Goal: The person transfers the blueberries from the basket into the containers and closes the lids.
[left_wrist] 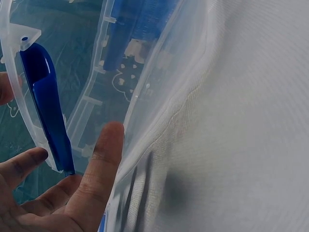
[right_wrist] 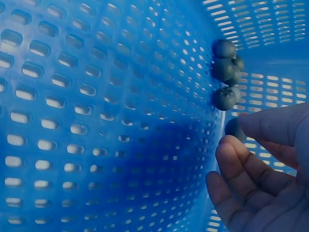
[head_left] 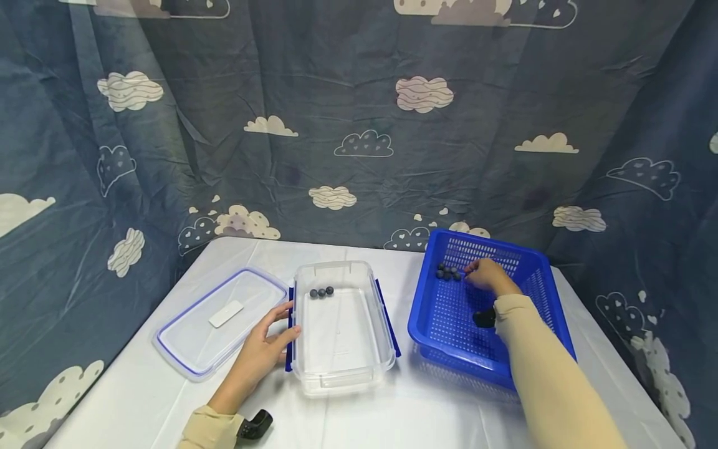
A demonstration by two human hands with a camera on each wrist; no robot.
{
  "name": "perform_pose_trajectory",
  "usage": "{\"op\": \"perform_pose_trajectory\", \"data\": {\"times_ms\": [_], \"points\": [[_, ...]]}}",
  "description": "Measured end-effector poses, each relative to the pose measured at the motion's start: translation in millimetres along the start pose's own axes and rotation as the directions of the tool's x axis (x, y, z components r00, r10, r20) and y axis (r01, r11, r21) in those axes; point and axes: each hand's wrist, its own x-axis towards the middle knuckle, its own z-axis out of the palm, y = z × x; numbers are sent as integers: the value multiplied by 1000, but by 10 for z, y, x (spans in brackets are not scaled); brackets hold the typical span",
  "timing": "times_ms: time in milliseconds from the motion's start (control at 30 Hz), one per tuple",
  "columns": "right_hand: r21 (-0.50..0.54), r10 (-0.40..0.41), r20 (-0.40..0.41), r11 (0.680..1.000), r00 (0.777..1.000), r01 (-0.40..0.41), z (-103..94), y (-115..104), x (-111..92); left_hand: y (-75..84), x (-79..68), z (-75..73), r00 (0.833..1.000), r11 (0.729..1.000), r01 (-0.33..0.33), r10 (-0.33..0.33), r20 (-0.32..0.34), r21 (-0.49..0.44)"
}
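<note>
A clear plastic container [head_left: 339,330] with blue side latches stands on the table, three blueberries [head_left: 321,293] in a row near its far left corner. My left hand [head_left: 263,346] touches its left side, fingers mostly straight beside the blue latch [left_wrist: 50,111] and thumb at the rim. Inside the blue basket [head_left: 449,330], my right hand [head_left: 487,274] pinches a blueberry [right_wrist: 234,128] between thumb and fingertips. Several other blueberries [right_wrist: 224,70] cluster just beyond those fingers, along the basket's edge.
A clear lid [head_left: 196,330] with a blue seal and a white label [head_left: 226,313] lies left of the container. White cloth covers the table [head_left: 359,415]. A dark cloud-print curtain [head_left: 331,162] hangs behind and at both sides.
</note>
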Motion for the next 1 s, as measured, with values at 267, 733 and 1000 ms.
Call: {"op": "perform_pose_trajectory", "data": {"times_ms": [267, 733, 1000], "points": [[30, -9, -5, 1000, 1000, 9, -59, 20, 3, -7, -4, 3, 1000, 1000, -2, 2, -5, -2], [70, -27, -24, 997, 999, 29, -143, -60, -10, 1, -12, 9, 1000, 1000, -6, 6, -3, -2], [40, -72, -49, 996, 996, 74, -215, -180, -83, 4, -17, 7, 1000, 1000, -12, 12, 2, 5]]}}
